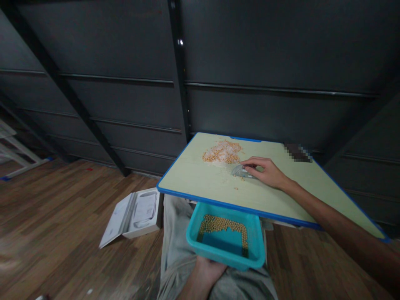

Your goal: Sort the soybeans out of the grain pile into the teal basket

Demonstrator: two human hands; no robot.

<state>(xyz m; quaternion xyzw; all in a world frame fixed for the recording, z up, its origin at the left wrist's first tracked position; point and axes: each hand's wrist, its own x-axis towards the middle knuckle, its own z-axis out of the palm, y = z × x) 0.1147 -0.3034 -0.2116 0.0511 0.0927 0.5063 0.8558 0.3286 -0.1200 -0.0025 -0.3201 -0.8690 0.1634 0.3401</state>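
My right hand (265, 171) rests on a pale green table with a blue rim (200, 194), its fingers closed over a small clear plastic scraper (240, 171). Just left of it lies a pile of yellow beans mixed with white grains (222, 153). A few loose beans lie near the scraper. My left hand (204, 266) grips the underside of a turquoise plastic basket (225, 250) held below the table's near edge over my lap. Several yellow beans (222, 225) lie along the basket's back and right side.
An open white box (134, 214) lies on the wooden floor to the left of the table. A dark panelled wall with a diagonal brace (93, 121) stands behind. White frame parts (12, 150) sit at far left.
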